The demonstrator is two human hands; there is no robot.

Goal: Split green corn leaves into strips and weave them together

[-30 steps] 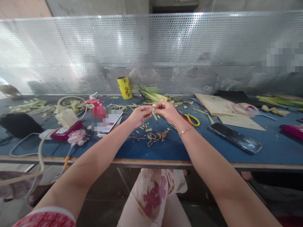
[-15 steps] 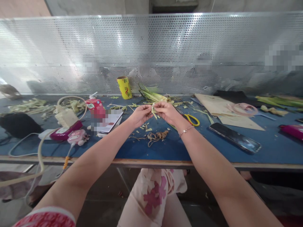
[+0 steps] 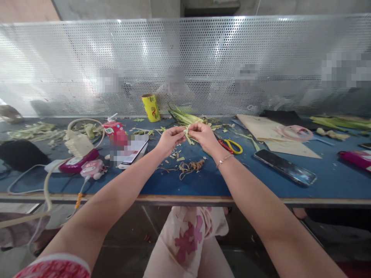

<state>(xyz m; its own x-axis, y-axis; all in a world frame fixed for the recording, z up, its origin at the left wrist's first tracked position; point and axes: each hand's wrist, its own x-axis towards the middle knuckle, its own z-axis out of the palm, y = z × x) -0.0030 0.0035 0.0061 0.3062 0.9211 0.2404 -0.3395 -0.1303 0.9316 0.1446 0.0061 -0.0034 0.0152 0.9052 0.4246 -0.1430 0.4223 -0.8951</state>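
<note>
Above the middle of the blue table, a small pale green leaf strip (image 3: 189,140) hangs between my fingertips. My right hand (image 3: 202,136) pinches it near its top with thumb and forefinger. From the other side my left hand (image 3: 171,139) meets it, thumb and fingers closed at its edge; the exact contact is too small to make out. Beneath my hands lie leaf scraps (image 3: 181,158) and a tangle of brown dried strands (image 3: 191,166). Yellow-and-red-handled scissors (image 3: 237,147) rest by my right wrist. Behind my hands is a heap of long green leaves (image 3: 188,117).
A yellow roll (image 3: 151,108) stands at the back before a perforated metal screen (image 3: 203,50). Leftward are a red drink carton (image 3: 115,133), a phone (image 3: 135,150), and a purple box (image 3: 79,162) with cables. A dark phone (image 3: 285,166) and cardboard (image 3: 292,148) lie right.
My left fingertips have shifted slightly away from the strip's middle, and my right fingers have turned a little around it. The view has swung slightly, showing more of the scissors.
</note>
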